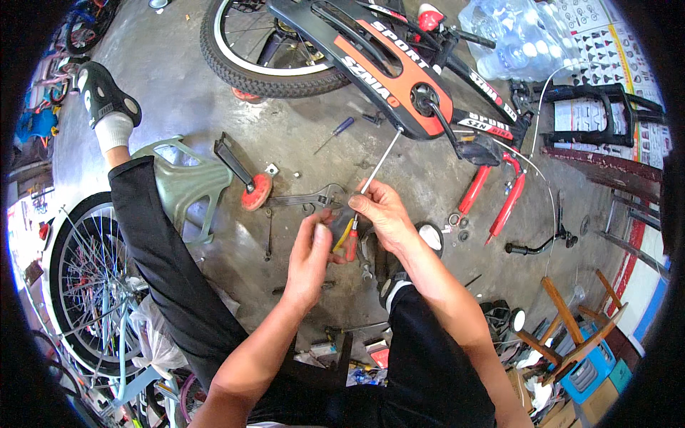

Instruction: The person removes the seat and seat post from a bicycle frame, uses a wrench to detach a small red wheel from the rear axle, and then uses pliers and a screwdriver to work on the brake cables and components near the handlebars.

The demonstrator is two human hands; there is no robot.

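Observation:
A long screwdriver [381, 163] slants up from my hands, its tip at the lower edge of the orange and black chain guard [399, 93] on a bicycle. My right hand [385, 217] is closed, pinching the shaft between thumb and fingers. My left hand [310, 250] is beside it with curled, motion-smeared fingers; whether they grip the handle is hard to tell. A red handle [351, 246] and a yellow one [341, 237] show between my hands. Just beyond my left hand lies an adjustable wrench [296, 200].
On the floor are a blue-handled screwdriver [343, 126], a crank arm with a red disc [255, 192], a red fork [503, 196] and a greenish plastic frame [189, 182]. A wooden stool [571, 332] stands right, bottled water [517, 43] far right, a bicycle wheel [93, 278] left.

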